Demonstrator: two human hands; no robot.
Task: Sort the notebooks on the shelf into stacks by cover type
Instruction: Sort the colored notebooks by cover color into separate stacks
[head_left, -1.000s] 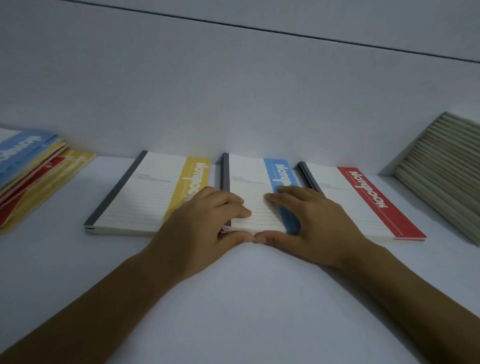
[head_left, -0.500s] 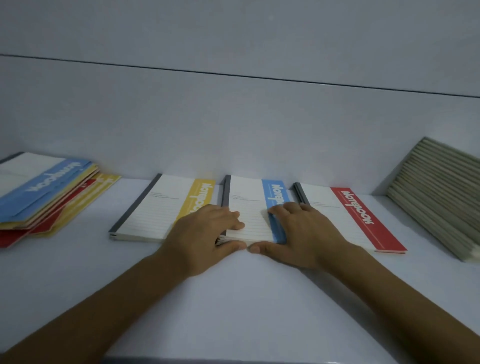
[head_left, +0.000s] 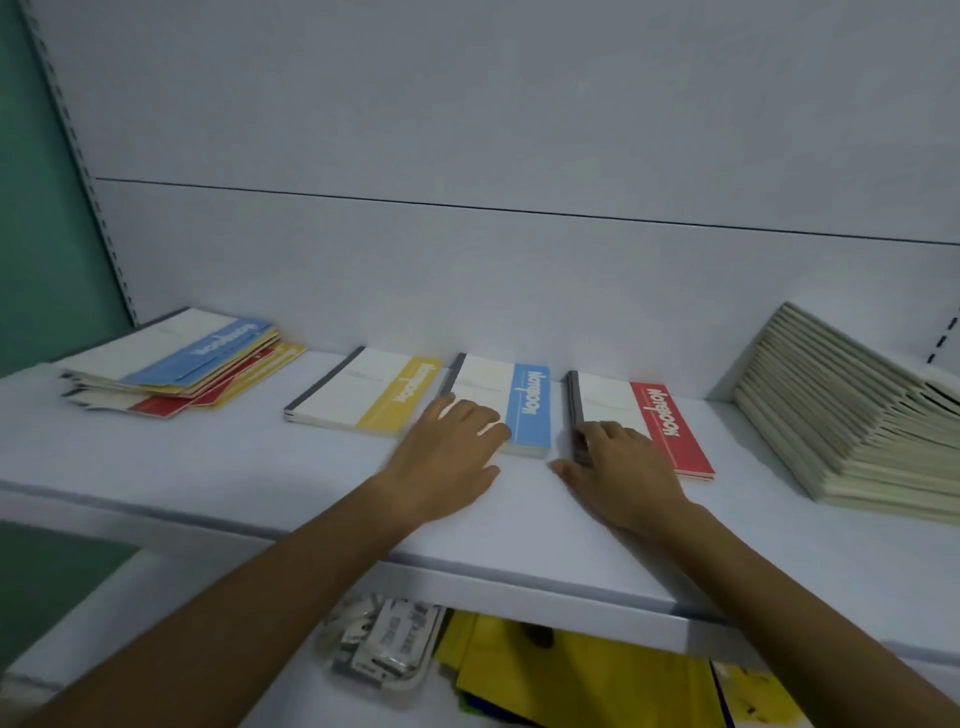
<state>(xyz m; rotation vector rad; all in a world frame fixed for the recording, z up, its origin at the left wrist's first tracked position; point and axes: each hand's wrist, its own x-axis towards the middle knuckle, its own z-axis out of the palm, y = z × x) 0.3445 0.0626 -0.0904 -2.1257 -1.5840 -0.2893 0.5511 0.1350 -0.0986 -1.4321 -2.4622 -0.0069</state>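
under the left grip (head_left: 448, 453) the near left corner of the blue-banded notebooks (head_left: 531, 408) is covered. its fingers are laid loosely on the top cover, the thumb is spread onto the shelf (head_left: 208, 467), and nothing is clasped. just right of it, across a narrow strip of bare shelf, the right grip (head_left: 621, 467) is rested on the near left corner of the red-banded notebooks (head_left: 667, 423). its fingertips are laid over the grey spine and the thumb is splayed on the shelf, so this grip too is released, with nothing pinched.

just left of the left grip, the yellow-banded notebooks (head_left: 363, 395) are seen lying flat beside the blue ones. well to the left of that, a loose mixed pile (head_left: 171, 364) of blue, red and yellow covers is fanned out unevenly. well to the right of the right grip, a row of plain beige notebooks (head_left: 841, 415) is leaned over at a slant. below both forearms, under the shelf edge, a yellow sheet (head_left: 571, 670) and a pale packet (head_left: 384, 644) are glimpsed, too blurred to be told further.
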